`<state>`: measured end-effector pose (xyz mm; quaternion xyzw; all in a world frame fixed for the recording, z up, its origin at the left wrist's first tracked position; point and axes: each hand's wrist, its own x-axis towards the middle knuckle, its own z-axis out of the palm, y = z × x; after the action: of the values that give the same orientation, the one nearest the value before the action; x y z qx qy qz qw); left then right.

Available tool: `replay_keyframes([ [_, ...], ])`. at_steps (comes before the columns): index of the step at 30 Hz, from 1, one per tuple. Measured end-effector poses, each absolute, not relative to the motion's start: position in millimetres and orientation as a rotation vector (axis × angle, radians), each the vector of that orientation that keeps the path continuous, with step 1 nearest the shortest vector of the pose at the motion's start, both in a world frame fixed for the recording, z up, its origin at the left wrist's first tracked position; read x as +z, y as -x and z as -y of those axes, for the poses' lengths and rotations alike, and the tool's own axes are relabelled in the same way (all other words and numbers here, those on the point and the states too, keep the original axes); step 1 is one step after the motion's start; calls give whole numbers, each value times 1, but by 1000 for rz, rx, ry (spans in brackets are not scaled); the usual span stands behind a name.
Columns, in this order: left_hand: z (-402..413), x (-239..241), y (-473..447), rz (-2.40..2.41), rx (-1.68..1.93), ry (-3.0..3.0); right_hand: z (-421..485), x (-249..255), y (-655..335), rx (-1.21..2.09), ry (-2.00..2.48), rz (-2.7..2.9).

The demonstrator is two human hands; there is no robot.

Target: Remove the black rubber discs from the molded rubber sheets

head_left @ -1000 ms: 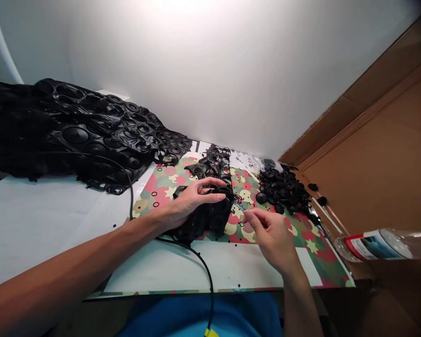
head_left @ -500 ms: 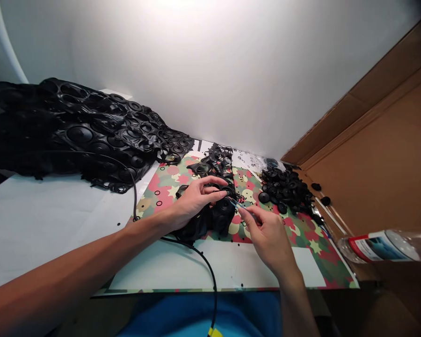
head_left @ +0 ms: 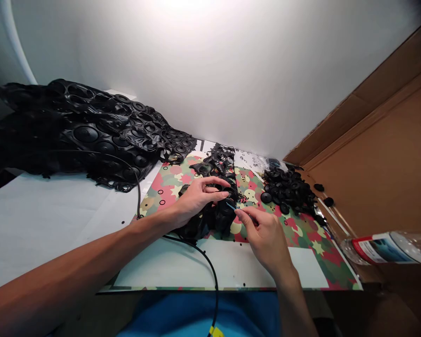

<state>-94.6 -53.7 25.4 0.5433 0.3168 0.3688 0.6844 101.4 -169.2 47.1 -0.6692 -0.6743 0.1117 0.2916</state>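
Observation:
My left hand (head_left: 198,199) rests on a black rubber sheet (head_left: 224,220) with round moulded discs in it, thumb and fingers curled at its upper edge and seeming to pinch it. From the right, my right hand (head_left: 264,229) is closed around slim bluish tweezers (head_left: 232,207). Their tip points at a disc in the sheet, just below my left thumb; whether it touches the rubber I cannot tell. Tiny black bits (head_left: 246,199) lie just right of the sheet.
Large moulded rubber sheets (head_left: 101,126) are heaped at the left. A pile of loose black discs (head_left: 291,189) lies at the right, near a cardboard wall (head_left: 382,140) and a plastic bottle (head_left: 382,247). A black cable (head_left: 210,264) crosses the camouflage-patterned mat (head_left: 315,267).
The tweezers' tip has moved slightly left and onto the disc area below my left thumb. My left hand keeps its place on the sheet. The whole view has shifted slightly.

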Motion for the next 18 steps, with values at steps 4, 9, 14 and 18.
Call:
replay_keyframes([
  [4,56,24,93,-782,905,-1186,170,37,-97,30,1795,1848],
  [9,62,25,88,-904,1012,-1252,170,26,-92,-321,1744,1932],
  [14,68,32,85,-1012,1113,-1356,171,24,-89,-439,1682,1940],
  [18,69,34,85,-1023,1136,-1322,172,22,-85,-520,1635,1934],
])
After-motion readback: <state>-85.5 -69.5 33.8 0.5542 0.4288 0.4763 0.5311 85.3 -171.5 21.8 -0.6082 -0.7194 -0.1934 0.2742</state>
